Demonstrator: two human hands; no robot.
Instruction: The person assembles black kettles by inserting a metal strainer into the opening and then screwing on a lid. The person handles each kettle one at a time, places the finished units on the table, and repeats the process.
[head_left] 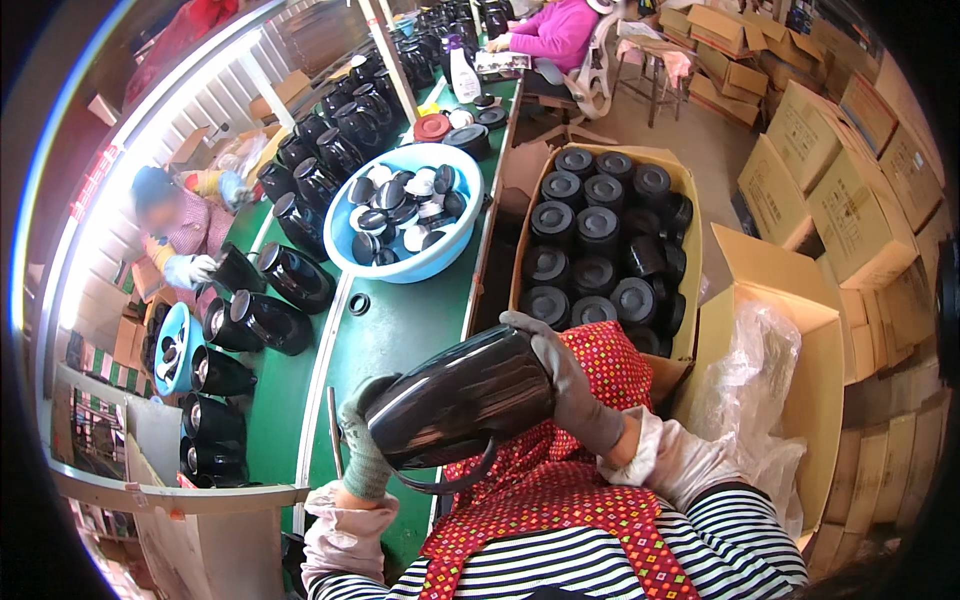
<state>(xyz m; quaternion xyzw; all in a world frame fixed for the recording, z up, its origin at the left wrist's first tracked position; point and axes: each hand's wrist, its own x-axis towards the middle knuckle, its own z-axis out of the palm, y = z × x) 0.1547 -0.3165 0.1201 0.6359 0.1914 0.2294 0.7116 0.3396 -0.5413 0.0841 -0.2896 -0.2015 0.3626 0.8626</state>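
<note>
Both gloved hands grip a glossy black jug (462, 395), held sideways over the lap at the near edge of the green counter (400, 330). The left hand (362, 440) is closed round its mouth end; the right hand (575, 385) wraps its base, fingers curled tight. This looks like a check or fitting step. A part from the blue basin (455, 250) of caps, further off, would seem needed next.

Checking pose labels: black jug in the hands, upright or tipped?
Tipped: the black jug lies nearly sideways between the left hand and the right hand, handle hanging underneath.
</note>
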